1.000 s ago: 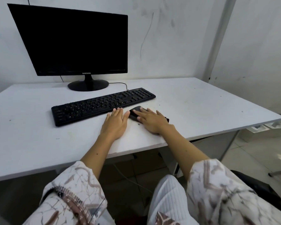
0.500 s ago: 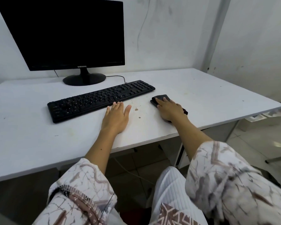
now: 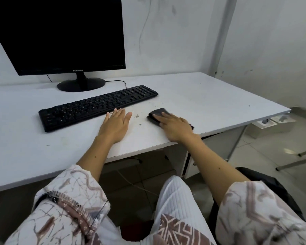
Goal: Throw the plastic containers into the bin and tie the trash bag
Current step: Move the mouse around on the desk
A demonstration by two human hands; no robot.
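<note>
White desk [image 3: 210,96] against a scuffed white wall, corner on the right. Black monitor [image 3: 60,34], screen dark, stands far left on its round base. Black keyboard [image 3: 97,106] lies angled in front of it, cable running off its far edge. My left hand [image 3: 116,125] lies flat on the desk, palm down, fingers straight and together, fingertips just touching the keyboard's near edge; it grips nothing. My right hand [image 3: 173,127] presses flat on a dark cloth [image 3: 157,114] right of the keyboard, fingers extended over it, not curled; the cloth's far end sticks out past my fingertips. Small brown specks [image 3: 137,116] on the desk between both hands. Patterned sleeves and white trousers low in view, dark chair [image 3: 265,179] at the near right. Tiled floor right, with white flat objects [image 3: 270,122] lying under the desk's right edge; can't tell what they are. Plastic containers, bin and trash bag: none in view.
</note>
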